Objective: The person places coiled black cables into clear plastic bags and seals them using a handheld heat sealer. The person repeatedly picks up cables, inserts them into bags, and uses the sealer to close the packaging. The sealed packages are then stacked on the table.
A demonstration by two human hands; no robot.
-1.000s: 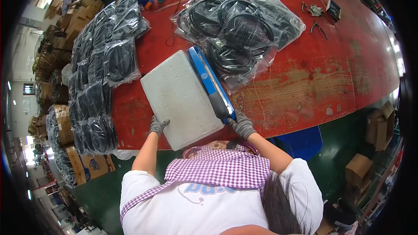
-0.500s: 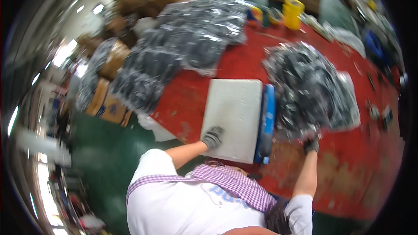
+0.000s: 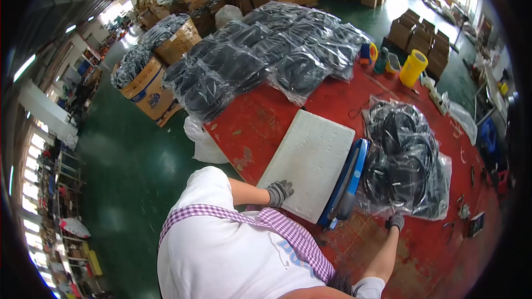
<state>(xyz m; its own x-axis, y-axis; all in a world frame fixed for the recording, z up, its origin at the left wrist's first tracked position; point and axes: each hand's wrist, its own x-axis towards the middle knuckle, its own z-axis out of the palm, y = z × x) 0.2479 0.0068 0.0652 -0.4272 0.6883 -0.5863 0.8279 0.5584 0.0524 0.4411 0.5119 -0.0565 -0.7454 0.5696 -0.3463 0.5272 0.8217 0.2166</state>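
Observation:
My left hand (image 3: pixel 280 192), in a grey work glove, lies flat on the near left part of a pale grey board (image 3: pixel 313 158), fingers stretched out and holding nothing. Along the board's right side runs a long blue device with a dark handle, which looks like a bag sealer (image 3: pixel 346 185). Farther right, my right hand (image 3: pixel 395 221), gloved too, is closed on the near edge of a clear plastic bag (image 3: pixel 402 160). Black rounded parts show through that bag, which lies on the red tabletop (image 3: pixel 266 127). The right fingertips are partly hidden.
Many bagged black parts (image 3: pixel 244 55) are heaped on the table's far left. A yellow tape roll (image 3: pixel 414 68) stands at the far edge. Open cardboard boxes (image 3: pixel 149 97) stand left of the table; more cartons (image 3: pixel 418 41) sit behind it. Small tools lie at right.
The view has tilted and shifted, so the table sits lower in the picture. My left hand stays on the board and my right hand stays at the bag's near edge.

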